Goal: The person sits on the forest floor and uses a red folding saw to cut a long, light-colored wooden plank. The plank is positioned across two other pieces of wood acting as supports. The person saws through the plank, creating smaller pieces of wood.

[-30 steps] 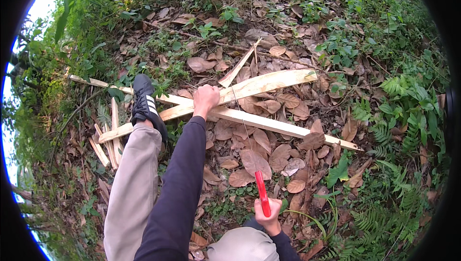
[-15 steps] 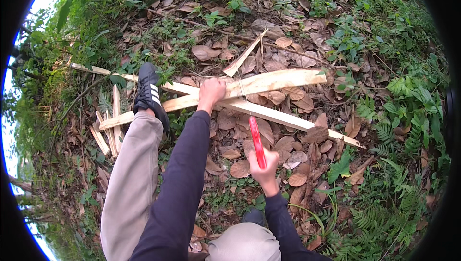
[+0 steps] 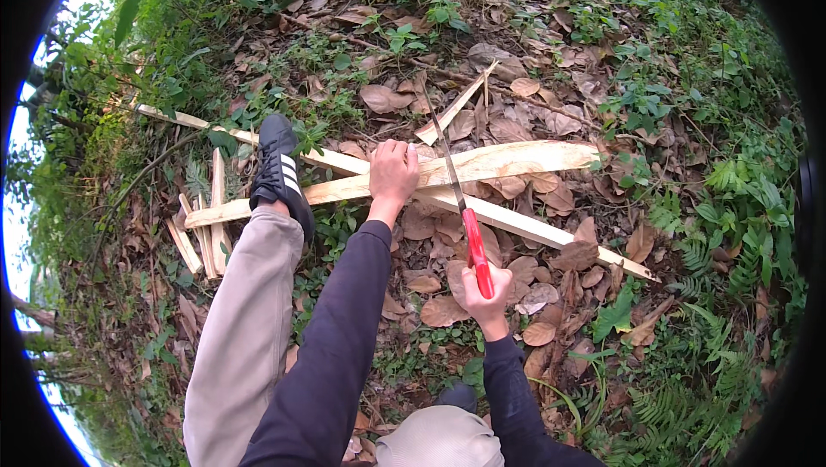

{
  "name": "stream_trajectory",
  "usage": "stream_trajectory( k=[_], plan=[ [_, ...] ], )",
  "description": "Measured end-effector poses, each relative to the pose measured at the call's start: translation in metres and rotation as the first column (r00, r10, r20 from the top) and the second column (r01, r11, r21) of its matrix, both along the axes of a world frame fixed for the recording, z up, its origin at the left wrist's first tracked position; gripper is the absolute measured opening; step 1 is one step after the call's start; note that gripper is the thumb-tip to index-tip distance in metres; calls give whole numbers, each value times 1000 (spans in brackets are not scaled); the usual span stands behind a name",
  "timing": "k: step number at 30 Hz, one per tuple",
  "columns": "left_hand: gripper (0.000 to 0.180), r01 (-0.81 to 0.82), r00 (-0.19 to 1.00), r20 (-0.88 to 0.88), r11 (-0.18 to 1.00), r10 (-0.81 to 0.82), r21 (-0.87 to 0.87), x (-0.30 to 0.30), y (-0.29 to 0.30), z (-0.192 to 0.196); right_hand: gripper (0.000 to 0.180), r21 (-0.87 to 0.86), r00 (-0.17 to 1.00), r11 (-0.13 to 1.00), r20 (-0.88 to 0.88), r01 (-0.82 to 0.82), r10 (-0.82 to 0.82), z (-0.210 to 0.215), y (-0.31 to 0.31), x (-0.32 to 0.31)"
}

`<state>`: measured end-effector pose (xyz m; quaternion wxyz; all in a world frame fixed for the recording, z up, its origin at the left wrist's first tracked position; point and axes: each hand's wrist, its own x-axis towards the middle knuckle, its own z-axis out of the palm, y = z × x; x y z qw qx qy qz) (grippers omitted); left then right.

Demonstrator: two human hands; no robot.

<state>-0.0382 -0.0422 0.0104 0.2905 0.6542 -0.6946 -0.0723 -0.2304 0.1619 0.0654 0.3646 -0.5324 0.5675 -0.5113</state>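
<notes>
My left hand [image 3: 393, 173] presses down on a long pale wooden slat [image 3: 516, 160] that lies across dry leaves. In my right hand [image 3: 482, 285] is a hand saw with a red handle [image 3: 476, 248]; its thin blade [image 3: 443, 153] reaches forward and lies across the slat just right of my left hand. A second long slat [image 3: 551, 236] crosses under the first and runs to the lower right. My black shoe with white stripes [image 3: 280, 172] stands on the slats' left part.
Several short cut wood pieces [image 3: 202, 230] lie left of my shoe. Another loose strip [image 3: 452, 110] lies beyond the slat. Dry brown leaves cover the ground; ferns [image 3: 723, 252] and green plants grow at right and along the far edge.
My right hand has brought the saw from low near my knee forward and up. Its blade now lies across the slat. My left hand stays on the slat.
</notes>
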Motion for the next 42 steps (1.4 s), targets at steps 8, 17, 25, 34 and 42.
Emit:
stream_trajectory(
  k=[8,17,25,34,42],
  plan=[
    [38,178,907,302,916,-294,359,8,-11,3,24,-52,997,999,-78,5,-9,5,18,5],
    [72,209,873,243,775,-423,597,30,-37,19,24,15,997,1000,-79,-6,7,9,-12,3],
    [56,138,878,215,657,-427,741,33,-53,-6,19,31,996,999,-92,-13,16,14,-14,19],
    [65,104,929,160,651,-333,752,24,-44,8,24,52,999,998,-40,39,-37,11,-14,20],
    [44,164,840,273,698,-470,697,32,-43,-6,25,92,998,994,29,53,-56,15,-13,23]
  ],
)
